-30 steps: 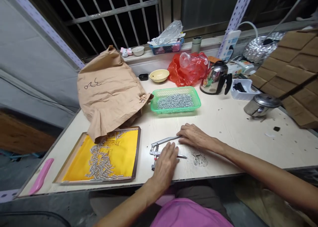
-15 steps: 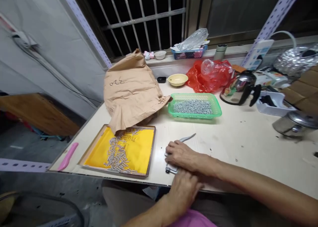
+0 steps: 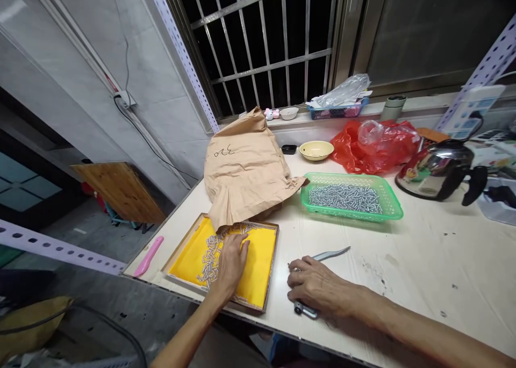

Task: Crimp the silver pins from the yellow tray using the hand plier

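My left hand (image 3: 231, 263) lies palm down in the yellow-lined tray (image 3: 264, 268), fingers stretched over a pile of small metal pins (image 3: 209, 258). My right hand (image 3: 318, 287) rests on the table with fingers curled over a metal plier-like tool (image 3: 328, 255). One handle sticks out past the fingers and the tool's head shows below the hand near the table's front edge. A crumpled brown paper sack (image 3: 245, 169) lies behind the tray, its mouth over the tray's far side.
A green basket (image 3: 393, 209) of metal pins sits mid-table. Behind it are a red plastic bag (image 3: 374, 145), a yellow bowl (image 3: 316, 150) and a steel kettle (image 3: 437, 169). A pink plastic stick (image 3: 148, 256) lies at the table's left corner. A barred window is behind.
My left hand left the tool and moved left into the yellow tray onto the pins. My right hand slid down over the tool toward the table edge. The view swung left and up.
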Action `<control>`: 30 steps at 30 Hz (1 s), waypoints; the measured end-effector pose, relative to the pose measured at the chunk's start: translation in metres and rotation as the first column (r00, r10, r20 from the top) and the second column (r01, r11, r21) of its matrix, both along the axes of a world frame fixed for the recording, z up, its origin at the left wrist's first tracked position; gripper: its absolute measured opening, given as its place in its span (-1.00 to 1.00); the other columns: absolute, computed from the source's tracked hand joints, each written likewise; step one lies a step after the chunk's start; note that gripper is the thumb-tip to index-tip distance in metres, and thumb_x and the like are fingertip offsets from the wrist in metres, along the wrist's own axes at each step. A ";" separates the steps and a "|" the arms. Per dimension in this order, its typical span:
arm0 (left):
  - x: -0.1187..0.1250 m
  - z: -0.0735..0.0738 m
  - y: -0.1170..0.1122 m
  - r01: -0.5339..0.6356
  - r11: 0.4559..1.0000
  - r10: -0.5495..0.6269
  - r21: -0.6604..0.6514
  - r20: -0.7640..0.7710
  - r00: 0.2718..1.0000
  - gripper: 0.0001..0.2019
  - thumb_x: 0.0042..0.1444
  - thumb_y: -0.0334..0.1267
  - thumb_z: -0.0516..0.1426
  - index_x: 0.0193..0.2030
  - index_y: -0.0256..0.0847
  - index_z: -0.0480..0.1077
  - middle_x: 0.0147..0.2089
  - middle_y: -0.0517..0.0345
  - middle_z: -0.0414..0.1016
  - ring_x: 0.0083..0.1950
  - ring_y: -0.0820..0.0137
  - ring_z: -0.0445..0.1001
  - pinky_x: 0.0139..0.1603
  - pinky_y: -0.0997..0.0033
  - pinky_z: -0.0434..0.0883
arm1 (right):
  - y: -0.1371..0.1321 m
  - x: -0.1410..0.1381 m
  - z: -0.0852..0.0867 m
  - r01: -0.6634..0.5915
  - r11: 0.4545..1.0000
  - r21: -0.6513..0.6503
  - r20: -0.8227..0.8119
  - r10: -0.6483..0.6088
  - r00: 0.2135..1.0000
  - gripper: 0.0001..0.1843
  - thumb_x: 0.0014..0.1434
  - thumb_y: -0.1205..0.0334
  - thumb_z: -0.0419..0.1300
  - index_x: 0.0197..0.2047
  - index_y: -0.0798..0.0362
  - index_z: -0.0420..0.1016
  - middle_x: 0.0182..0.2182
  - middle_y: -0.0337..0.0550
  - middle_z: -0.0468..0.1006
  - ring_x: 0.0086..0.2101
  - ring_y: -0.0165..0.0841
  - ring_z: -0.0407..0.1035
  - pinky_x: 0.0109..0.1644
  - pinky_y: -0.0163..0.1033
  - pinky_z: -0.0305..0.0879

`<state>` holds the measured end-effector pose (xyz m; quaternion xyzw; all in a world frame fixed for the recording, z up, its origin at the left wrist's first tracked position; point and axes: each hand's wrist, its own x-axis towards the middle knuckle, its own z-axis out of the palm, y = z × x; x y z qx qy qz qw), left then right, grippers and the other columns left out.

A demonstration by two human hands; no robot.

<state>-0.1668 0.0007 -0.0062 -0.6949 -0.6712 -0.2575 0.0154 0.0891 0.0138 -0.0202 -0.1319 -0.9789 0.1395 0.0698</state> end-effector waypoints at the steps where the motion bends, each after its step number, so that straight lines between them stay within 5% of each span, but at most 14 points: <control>1: -0.005 -0.004 0.010 -0.025 0.999 0.024 -0.023 -0.033 0.999 -0.75 0.22 -0.25 -0.05 -0.14 -0.25 0.41 -0.18 -0.02 0.45 -0.11 0.23 0.40 -0.08 0.17 0.37 | 0.000 -0.001 -0.001 -0.022 1.000 0.017 0.007 0.022 1.000 -0.83 0.25 0.21 0.07 -0.35 -0.01 0.42 -0.40 -0.21 0.44 -0.18 -0.29 0.18 -0.15 -0.17 -0.01; 6: -0.009 -0.013 0.040 -0.162 0.976 0.146 -0.145 -0.115 0.983 -0.77 0.19 -0.24 -0.02 -0.18 -0.29 0.41 -0.22 -0.03 0.41 -0.10 0.21 0.36 -0.10 0.22 0.32 | 0.000 -0.003 -0.011 -0.018 0.999 0.028 0.001 0.018 1.000 -0.89 0.21 0.30 0.07 -0.36 0.03 0.36 -0.41 -0.19 0.45 -0.25 -0.30 0.19 -0.18 -0.17 0.02; 10: -0.005 -0.010 0.042 -0.117 0.978 0.101 -0.171 -0.102 0.990 -0.84 0.14 -0.31 0.02 -0.25 -0.23 0.42 -0.23 0.04 0.40 -0.12 0.26 0.36 -0.14 0.29 0.32 | -0.003 -0.005 -0.014 0.046 0.996 -0.074 -0.041 -0.049 0.998 -0.90 0.16 0.36 0.07 -0.37 0.02 0.34 -0.40 -0.20 0.45 -0.25 -0.32 0.22 -0.19 -0.20 0.04; 13: -0.006 -0.006 0.028 -0.010 0.975 -0.009 -0.224 -0.083 0.997 -0.84 0.15 -0.31 0.02 -0.32 -0.23 0.42 -0.28 0.07 0.38 -0.18 0.30 0.36 -0.18 0.32 0.32 | -0.003 -0.003 -0.001 0.031 0.991 -0.128 -0.145 -0.050 0.988 -0.92 0.09 0.39 0.08 -0.34 0.04 0.34 -0.38 -0.19 0.44 -0.27 -0.33 0.23 -0.19 -0.22 0.09; 16: -0.007 -0.003 0.006 0.032 0.958 -0.058 -0.285 -0.084 0.995 -0.83 0.15 -0.31 0.03 -0.34 -0.25 0.43 -0.28 0.05 0.37 -0.20 0.30 0.36 -0.18 0.32 0.32 | 0.011 0.011 0.025 0.184 0.977 -0.109 -0.326 -0.210 0.922 -0.86 0.10 0.43 0.01 -0.31 0.07 0.33 -0.38 -0.15 0.43 -0.30 -0.33 0.24 -0.20 -0.22 0.14; 19: -0.005 0.000 -0.008 0.038 0.951 -0.083 -0.306 -0.136 0.987 -0.82 0.15 -0.31 0.04 -0.35 -0.24 0.45 -0.27 0.02 0.38 -0.17 0.29 0.35 -0.16 0.31 0.31 | 0.045 0.040 0.055 0.451 0.892 -0.028 -0.451 -0.414 0.791 -0.87 0.15 0.40 -0.01 -0.31 0.09 0.35 -0.38 -0.12 0.44 -0.30 -0.31 0.26 -0.19 -0.20 0.19; 24: -0.001 0.006 -0.004 0.076 0.934 -0.109 -0.349 -0.075 0.991 -0.84 0.09 -0.37 0.06 -0.45 -0.23 0.42 -0.36 0.07 0.40 -0.24 0.31 0.36 -0.20 0.33 0.28 | 0.082 0.082 0.076 0.746 0.627 0.226 -0.366 -0.655 0.661 -0.80 0.19 0.34 0.05 -0.13 0.11 0.42 -0.22 0.03 0.46 -0.16 -0.13 0.30 -0.11 -0.04 0.22; 27: 0.002 0.009 0.004 0.043 0.892 0.053 -0.449 0.199 0.979 -0.90 0.00 -0.34 0.13 -0.49 -0.26 0.40 -0.48 0.16 0.39 -0.38 0.39 0.36 -0.33 0.41 0.28 | 0.059 0.076 0.068 0.685 0.726 0.059 -0.350 -0.627 0.696 -0.76 0.23 0.29 0.04 -0.08 0.10 0.43 -0.19 0.01 0.47 -0.16 -0.19 0.34 -0.11 -0.07 0.28; 28: 0.003 0.011 0.006 0.052 0.866 0.136 -0.497 0.335 0.932 -0.89 -0.02 -0.29 0.17 -0.50 -0.27 0.39 -0.51 0.19 0.37 -0.43 0.41 0.35 -0.39 0.45 0.28 | 0.047 0.068 0.064 0.622 0.780 -0.063 -0.354 -0.601 0.717 -0.77 0.25 0.28 0.02 -0.09 0.10 0.44 -0.21 -0.03 0.49 -0.19 -0.24 0.37 -0.12 -0.10 0.30; 30: 0.008 0.015 0.006 0.155 0.802 0.302 -0.577 0.615 0.729 -0.80 -0.08 -0.18 0.24 -0.49 -0.28 0.39 -0.53 0.23 0.35 -0.50 0.48 0.32 -0.49 0.52 0.26 | 0.023 0.044 0.054 0.498 0.798 -0.339 -0.352 -0.598 0.720 -0.78 0.26 0.25 0.02 -0.15 0.07 0.47 -0.25 -0.09 0.53 -0.26 -0.32 0.40 -0.18 -0.18 0.33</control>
